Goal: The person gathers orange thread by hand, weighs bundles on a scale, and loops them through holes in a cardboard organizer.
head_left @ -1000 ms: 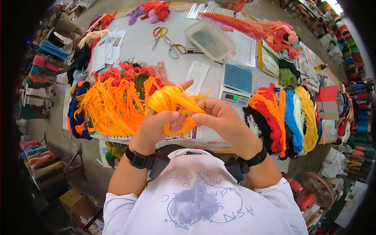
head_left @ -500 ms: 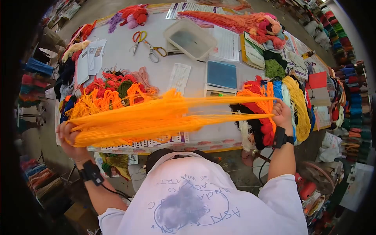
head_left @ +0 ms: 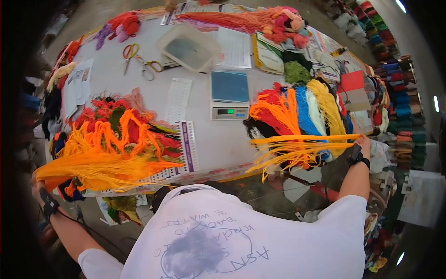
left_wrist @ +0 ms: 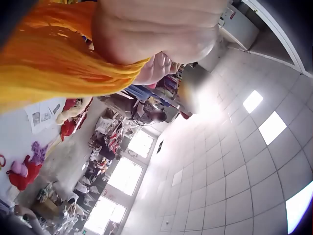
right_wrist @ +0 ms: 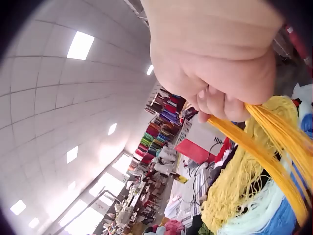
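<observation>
At the far left of the head view, my left hand [head_left: 38, 182] grips a wide yellow-orange yarn bundle [head_left: 100, 168], which trails right over the piled orange yarn. In the left wrist view the same bundle [left_wrist: 58, 73] comes out from under the left hand [left_wrist: 156, 34]. My right hand [head_left: 364, 143], at the right, holds a separate, thinner yellow bundle [head_left: 302, 145] whose loose ends hang leftward over coloured skeins. The right wrist view shows the curled fingers [right_wrist: 220, 104] round two yellow strands [right_wrist: 264, 161]. Between the two bundles is a wide gap.
A digital scale [head_left: 229, 111] stands mid-table, with a clear plastic tub [head_left: 188, 49] behind it. Two pairs of scissors [head_left: 147, 69] lie to the left, near papers [head_left: 79, 83]. Coloured skeins [head_left: 306, 111] lie right, red and green yarn [head_left: 116, 118] left, coral yarn [head_left: 232, 22] at the back.
The hands were together at one yellow bundle, then pulled it out wide. Now they are farther apart, and the yarn between them has separated into two pieces.
</observation>
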The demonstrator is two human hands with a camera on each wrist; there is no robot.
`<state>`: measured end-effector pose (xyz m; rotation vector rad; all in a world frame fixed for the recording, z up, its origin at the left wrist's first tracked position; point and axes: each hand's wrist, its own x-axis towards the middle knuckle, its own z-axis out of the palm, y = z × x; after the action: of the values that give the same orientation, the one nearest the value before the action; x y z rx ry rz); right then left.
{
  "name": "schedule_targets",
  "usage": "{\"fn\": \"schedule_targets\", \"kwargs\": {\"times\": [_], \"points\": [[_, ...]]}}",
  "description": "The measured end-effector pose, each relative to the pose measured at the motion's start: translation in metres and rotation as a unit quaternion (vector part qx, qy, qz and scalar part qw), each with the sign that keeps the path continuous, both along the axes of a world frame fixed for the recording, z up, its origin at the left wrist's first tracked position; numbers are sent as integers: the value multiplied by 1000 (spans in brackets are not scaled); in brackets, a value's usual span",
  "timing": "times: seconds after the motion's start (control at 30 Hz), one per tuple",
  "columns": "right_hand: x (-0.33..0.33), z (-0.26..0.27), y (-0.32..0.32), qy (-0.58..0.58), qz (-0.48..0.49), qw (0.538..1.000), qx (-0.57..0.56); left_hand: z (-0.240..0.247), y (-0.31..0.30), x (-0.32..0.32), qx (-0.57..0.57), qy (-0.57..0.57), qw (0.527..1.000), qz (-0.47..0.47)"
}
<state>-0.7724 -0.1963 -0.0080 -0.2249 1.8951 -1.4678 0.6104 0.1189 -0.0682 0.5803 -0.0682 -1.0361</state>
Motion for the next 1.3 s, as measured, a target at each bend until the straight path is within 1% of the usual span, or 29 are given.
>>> {"fn": "schedule_targets", "kwargs": {"times": [0.03, 0.07, 0.1, 0.13, 0.17, 0.2, 0.27, 0.33, 0.37, 0.43, 0.47, 0.53, 0.6, 0.63, 0.67, 0.7, 0.77, 0.83, 0.9, 0.93, 0.97, 1.0, 1.03, 1.07, 1.1, 1.13, 1.2, 1.27, 1.3], "points": [[5, 9, -2, -6, 30, 1000, 5, -3, -7, -9, -8, 1, 1000, 10], [8, 15, -5, -30, 110, 993, -7, -6, -17, -27, -22, 5, 1000, 10], [46, 28, -8, -96, 141, 984, -42, -8, -26, -47, -48, 13, 999, 1], [78, 37, -15, -139, 179, 972, -59, -2, -43, -87, -71, 24, 997, -13], [111, 43, -17, -64, 203, 972, -99, 7, -64, -136, -101, 37, 994, -35], [165, 68, -19, -20, 220, 971, -86, 17, -83, -185, -129, 48, 989, -57], [237, 105, -25, 15, 300, 947, -113, 39, -115, -277, -180, 62, 976, -107], [281, 137, -36, 16, 374, 915, -150, 53, -140, -352, -211, 67, 964, -148], [298, 150, -43, 16, 375, 915, -150, 56, -150, -384, -218, 67, 959, -166], [331, 173, -60, -15, 434, 871, -229, 52, -163, -435, -212, 61, 958, -183], [346, 182, -67, -15, 437, 869, -230, 47, -167, -454, -189, 39, 962, -195], [372, 196, -82, -2, 489, 819, -300, 33, -172, -492, -139, 17, 969, -202], [392, 196, -99, -13, 497, 806, -321, 21, -171, -518, -109, 16, 976, -189], [398, 194, -109, -21, 499, 797, -341, 16, -168, -527, -70, 46, 980, -183], [398, 185, -124, -54, 510, 783, -351, 11, -165, -534, -30, 76, 981, -176], [404, 171, -132, -57, 513, 781, -351, 7, -162, -540, -30, 75, 982, -172], [428, 132, -146, 15, 401, 850, -340, 1, -155, -550, -1, 114, 978, -177], [431, 68, -167, 149, 406, 847, -309, -1, -151, -558, 17, 121, 977, -172], [433, -14, -173, 238, 410, 859, -194, 0, -148, -561, 37, 128, 977, -168], [442, -46, -161, 185, 421, 869, -183, 1, -148, -562, 43, 126, 977, -164], [427, -108, -169, 172, 440, 877, -90, 3, -148, -564, 50, 124, 978, -160], [417, -150, -162, 77, 472, 878, -21, 5, -149, -564, 53, 121, 979, -156], [417, -198, -145, -122, 354, 927, -27, 7, -150, -565, 72, 107, 980, -155], [405, -246, -131, -193, 308, 932, -8, 11, -151, -565, 93, 92, 979, -154], [400, -271, -114, -262, 258, 930, 12, 16, -152, -567, 100, 89, 979, -154], [392, -292, -101, -268, 254, 929, 16, 22, -156, -572, 140, 65, 976, -156], [383, -309, -72, -274, 159, 934, 167, 37, -164, -582, 186, 38, 968, -165], [377, -301, -54, -294, 148, 930, 163, 50, -174, -597, 206, -50, 954, -210], [374, -298, -49, -311, 145, 926, 155, 53, -178, -602, 209, -51, 953, -215]]}}
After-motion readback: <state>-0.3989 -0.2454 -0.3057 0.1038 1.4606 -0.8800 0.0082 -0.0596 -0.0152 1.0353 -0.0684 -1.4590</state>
